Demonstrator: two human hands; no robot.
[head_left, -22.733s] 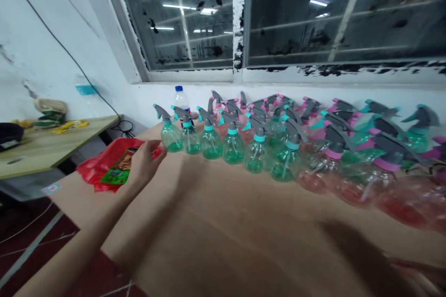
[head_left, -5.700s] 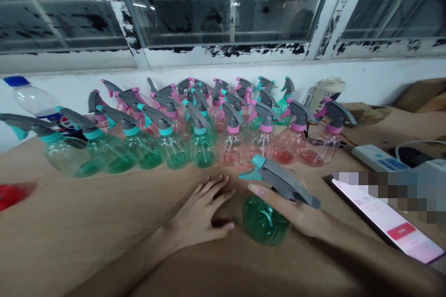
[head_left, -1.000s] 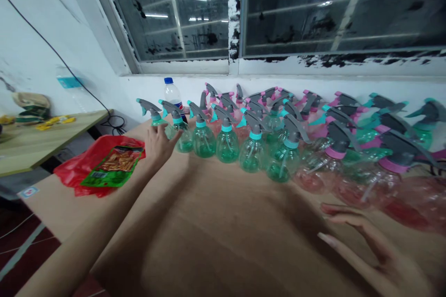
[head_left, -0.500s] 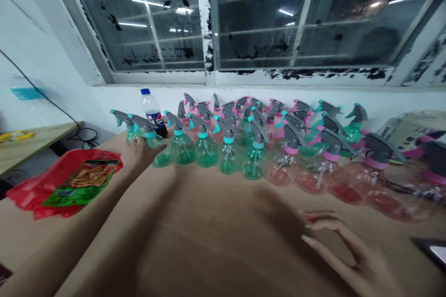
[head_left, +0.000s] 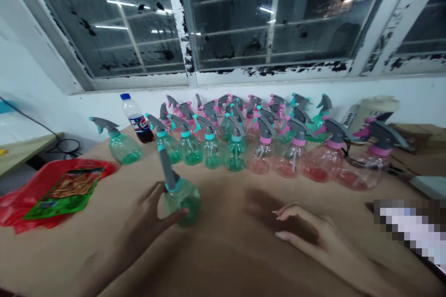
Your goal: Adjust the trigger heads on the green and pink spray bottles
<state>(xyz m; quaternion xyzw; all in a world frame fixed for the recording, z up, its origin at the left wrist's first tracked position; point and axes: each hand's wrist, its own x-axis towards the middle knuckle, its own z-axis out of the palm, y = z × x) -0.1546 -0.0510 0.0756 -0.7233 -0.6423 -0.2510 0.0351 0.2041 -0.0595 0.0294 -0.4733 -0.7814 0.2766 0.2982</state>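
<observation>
My left hand (head_left: 153,216) is closed round a green spray bottle (head_left: 183,202) with a grey and turquoise trigger head, tilted over the near part of the table. My right hand (head_left: 306,229) hovers to the right with thumb and fingers apart and nothing between them. Behind the hands runs a front row of spray bottles: several green ones, such as the green bottle (head_left: 212,151), then several pink ones, such as the pink bottle (head_left: 261,158). One green bottle (head_left: 125,148) stands by itself at the row's left end. More bottles crowd behind, partly hidden.
A red plastic bag (head_left: 31,181) with a green snack packet (head_left: 66,192) lies at the left. A Pepsi bottle (head_left: 137,118) stands near the wall. At the right are a cream coffee cup (head_left: 371,111), a cardboard box (head_left: 421,137) and a partly blurred phone (head_left: 411,236).
My left hand has lifted the green spray bottle out of the row and brought it nearer, rightward. The view has turned right. My right hand stays open.
</observation>
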